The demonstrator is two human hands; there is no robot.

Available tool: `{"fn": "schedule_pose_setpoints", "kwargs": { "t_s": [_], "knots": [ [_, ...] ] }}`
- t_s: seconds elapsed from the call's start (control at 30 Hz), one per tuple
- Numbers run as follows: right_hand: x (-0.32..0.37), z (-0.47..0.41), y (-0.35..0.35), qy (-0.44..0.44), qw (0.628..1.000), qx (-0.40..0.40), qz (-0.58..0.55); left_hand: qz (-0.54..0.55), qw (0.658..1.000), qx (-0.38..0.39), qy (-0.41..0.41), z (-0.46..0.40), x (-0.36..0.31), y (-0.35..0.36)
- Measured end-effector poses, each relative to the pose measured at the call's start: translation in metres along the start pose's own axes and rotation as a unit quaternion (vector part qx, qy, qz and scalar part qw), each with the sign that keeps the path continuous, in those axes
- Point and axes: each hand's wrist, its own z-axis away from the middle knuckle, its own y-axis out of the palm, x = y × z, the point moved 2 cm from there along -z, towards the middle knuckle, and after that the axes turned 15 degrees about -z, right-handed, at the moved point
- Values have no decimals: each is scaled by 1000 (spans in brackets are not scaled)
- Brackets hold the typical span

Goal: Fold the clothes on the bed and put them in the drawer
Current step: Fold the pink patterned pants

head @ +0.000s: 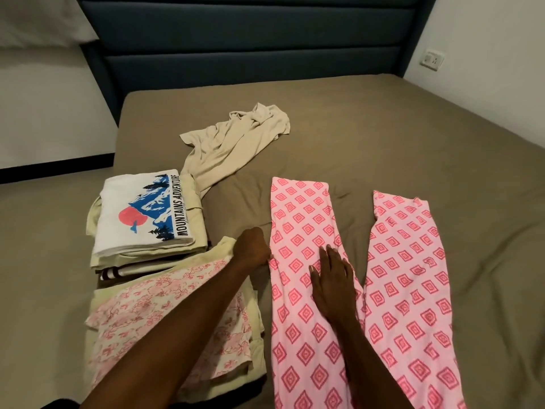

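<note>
right hand [330,278] lies flat, fingers straight and pressed on the left leg of the pink patterned trousers [306,290], which lie spread on the bed [442,137], legs apart. left hand [253,246] is curled at the trousers' left edge; whether it pinches the fabric cannot be told. just left lies a folded floral garment [141,314], behind it a folded stack topped by a white printed t-shirt [141,214]. a beige shirt [230,143] lies crumpled further up, before the dark headboard [250,39]
</note>
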Motion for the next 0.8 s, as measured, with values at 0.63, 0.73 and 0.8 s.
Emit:
{"fn": "schedule_pose_setpoints", "kwargs": {
  "t_s": [0.63, 0.73, 0.8],
  "knots": [
    [-2, 2, -3, -11, 1000, 9, -17, -202, 960, -55, 186, 220, -27, 104],
    [-4, 1, -6, 13, 995, 43, -94, -261, 956, 21, 129, 259, -18, 115],
    [-4, -6, -18, 82, 954, 62, -281, -233, 967, -7, 99, 264, -20, 107]
  ]
}}
